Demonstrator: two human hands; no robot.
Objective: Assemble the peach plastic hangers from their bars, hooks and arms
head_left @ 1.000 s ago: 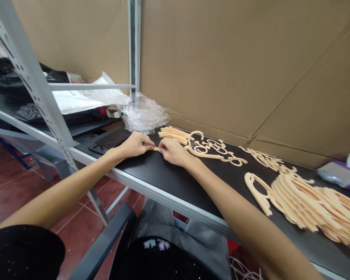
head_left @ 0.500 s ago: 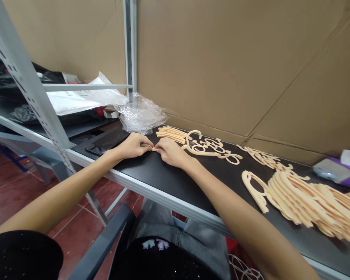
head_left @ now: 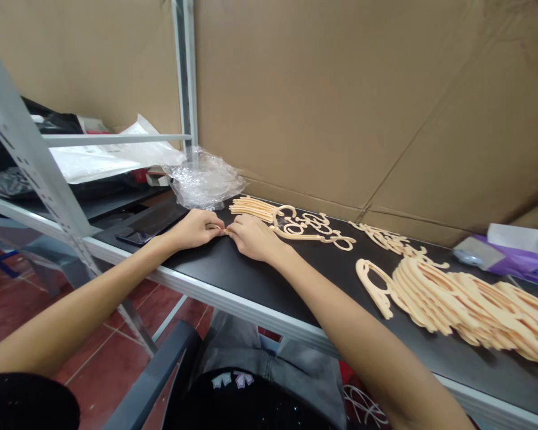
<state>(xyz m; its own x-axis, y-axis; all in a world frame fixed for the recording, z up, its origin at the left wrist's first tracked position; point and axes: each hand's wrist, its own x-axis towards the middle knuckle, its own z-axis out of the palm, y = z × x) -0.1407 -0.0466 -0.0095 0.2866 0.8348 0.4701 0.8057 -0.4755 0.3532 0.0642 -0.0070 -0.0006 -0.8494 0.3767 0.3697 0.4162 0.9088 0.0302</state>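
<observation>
Little has moved: the left hand (head_left: 197,229) and right hand (head_left: 250,237) stay together, fingertips pinching a small pale wooden strip (head_left: 226,230) over the black tabletop (head_left: 260,280), far left. It looks like fine fingertip work, calling for steady, precise pressure.

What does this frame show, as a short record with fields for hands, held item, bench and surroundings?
Left hand: pinches one end of a small wooden piece
Right hand: pinches its other end
Bench: black tabletop
Near hands: scroll cutout, bundle of thin strips, crumpled plastic wrap
Person's right: fanned stack of wooden cutouts
Backdrop: cardboard wall
</observation>
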